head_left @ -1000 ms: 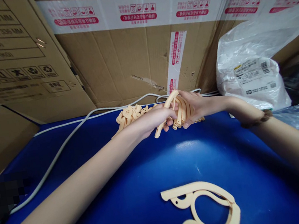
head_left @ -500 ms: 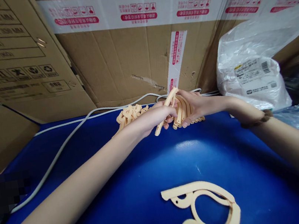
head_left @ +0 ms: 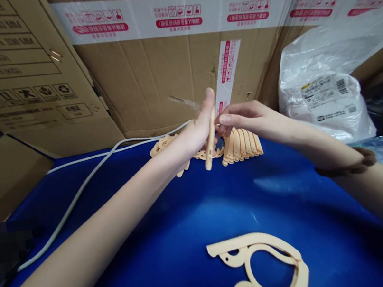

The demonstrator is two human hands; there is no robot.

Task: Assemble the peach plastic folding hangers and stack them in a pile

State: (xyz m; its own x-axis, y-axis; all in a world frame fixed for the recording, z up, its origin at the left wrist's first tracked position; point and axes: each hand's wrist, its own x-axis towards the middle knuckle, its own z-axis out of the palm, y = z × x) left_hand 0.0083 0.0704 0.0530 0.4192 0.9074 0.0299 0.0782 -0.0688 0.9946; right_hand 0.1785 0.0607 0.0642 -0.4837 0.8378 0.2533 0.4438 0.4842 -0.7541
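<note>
My left hand [head_left: 199, 130], thumb pointing up, holds a beige plastic folding hanger [head_left: 209, 153] edge-on; its fingers are mostly hidden behind the palm. Close beside it, my right hand [head_left: 245, 115] is closed in a pinch at the hanger's upper part, where the exact contact is partly hidden. Below the right hand a row of folded beige hangers [head_left: 244, 144] lies side by side. Behind my left wrist lies a loose pile of more hangers [head_left: 163, 144], partly covered. Nearer to me, one folding hanger [head_left: 254, 239] lies on the blue surface, cut off by the lower edge.
The blue tabletop [head_left: 174, 222] ends at a large taped cardboard box [head_left: 146, 83]. Another printed carton [head_left: 25, 91] stands at the left. A white cable [head_left: 74, 206] runs along the left and back. A clear plastic bag [head_left: 321, 95] sits at the right.
My right hand has come off the row of hangers to the held hanger, uncovering the row. My left hand has turned thumb-up, and the held hanger stands steeper.
</note>
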